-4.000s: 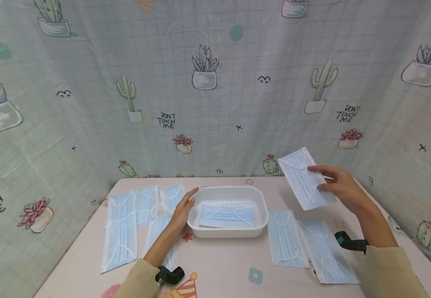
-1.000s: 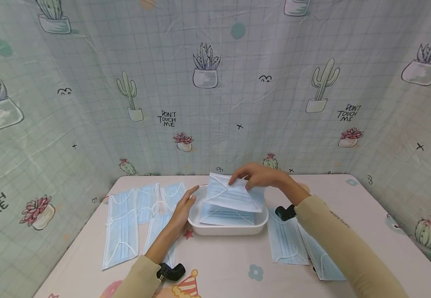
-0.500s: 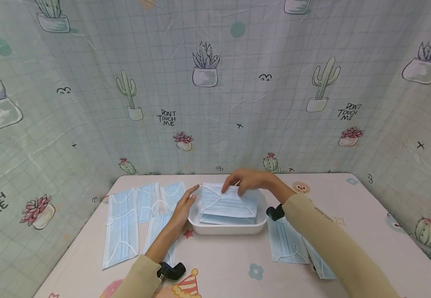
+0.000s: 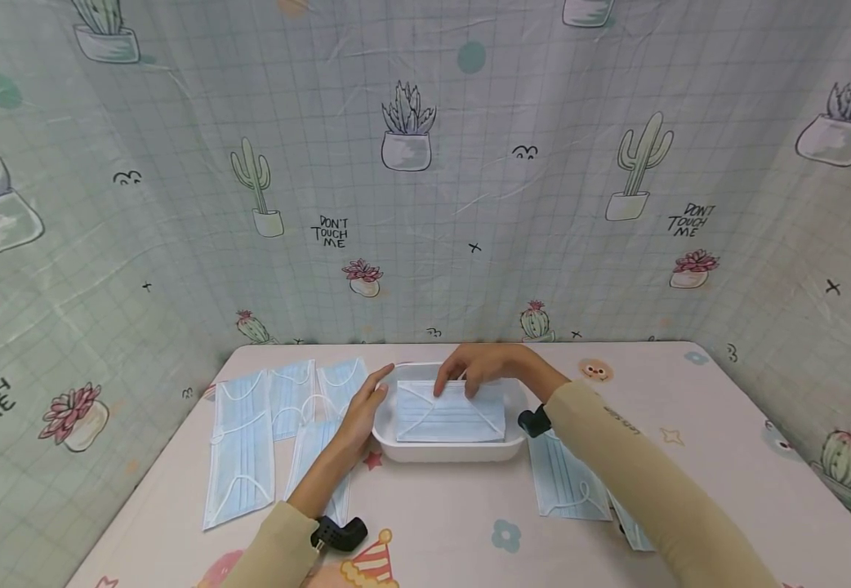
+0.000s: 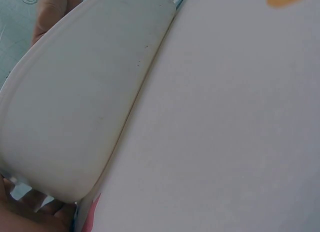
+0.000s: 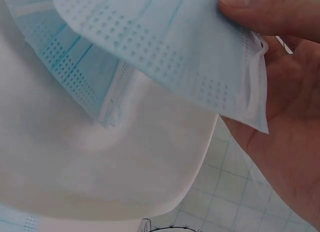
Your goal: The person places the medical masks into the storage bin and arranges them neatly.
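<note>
A white plastic tub [image 4: 451,452] stands mid-table with face masks in it. My left hand [image 4: 355,415] holds its left end, thumb at the rim; in the left wrist view, fingers [image 5: 30,217] curl against the tub wall [image 5: 75,101]. My right hand [image 4: 495,365] reaches over the far rim and pinches the edge of a blue pleated face mask [image 4: 451,420], low inside the tub. From the right wrist view, that mask [image 6: 150,51] hangs from thumb and fingers, tilted above another face mask [image 6: 75,66] on the tub floor.
Several blue face masks [image 4: 242,449] lie flat left of the tub, partly under the left forearm. To the right lie two more, one face mask [image 4: 568,486] in front of another face mask [image 4: 633,527] that the right sleeve mostly covers. A patterned curtain [image 4: 425,204] surrounds the table.
My right hand has brought a face mask from the right side over the tub, then lowered it inside, moving slightly left. My left hand has stayed at the tub's left end.
</note>
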The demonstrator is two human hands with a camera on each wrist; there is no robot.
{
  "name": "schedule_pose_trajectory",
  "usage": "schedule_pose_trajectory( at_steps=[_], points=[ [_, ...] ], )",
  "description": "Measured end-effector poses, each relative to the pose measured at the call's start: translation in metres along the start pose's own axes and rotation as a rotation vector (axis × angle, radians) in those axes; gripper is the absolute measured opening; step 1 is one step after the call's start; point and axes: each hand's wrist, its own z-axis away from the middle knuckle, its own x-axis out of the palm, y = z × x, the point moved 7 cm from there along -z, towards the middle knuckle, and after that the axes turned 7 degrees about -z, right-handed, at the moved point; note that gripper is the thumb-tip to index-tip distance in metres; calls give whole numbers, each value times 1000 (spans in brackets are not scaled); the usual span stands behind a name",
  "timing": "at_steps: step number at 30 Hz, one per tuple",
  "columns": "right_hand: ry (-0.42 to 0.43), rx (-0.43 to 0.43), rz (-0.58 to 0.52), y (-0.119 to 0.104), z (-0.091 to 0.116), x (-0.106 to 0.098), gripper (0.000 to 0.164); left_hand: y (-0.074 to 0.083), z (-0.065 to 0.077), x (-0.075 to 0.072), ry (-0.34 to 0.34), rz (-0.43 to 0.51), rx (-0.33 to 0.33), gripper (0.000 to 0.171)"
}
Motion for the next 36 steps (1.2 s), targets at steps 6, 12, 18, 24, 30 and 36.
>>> schedule_pose_trajectory(
  at_steps=[6,12,18,24,30,36],
  points=[
    [-17,83,24,3,0,2,57,1,2,1,1,-6,1,47],
    [-15,142,64,4,-2,1,54,3,4,0,-5,-15,8,47],
    [16,106,113,6,-7,-2,55,2,4,0,0,-25,-2,47],
    [46,76,148,5,-9,-6,55,3,4,1,-5,-21,-9,48],
    [39,110,156,5,-10,-4,50,5,4,1,-8,-16,-3,48],
    [27,133,156,6,-11,-1,45,3,2,1,-13,-8,2,48]
  ],
)
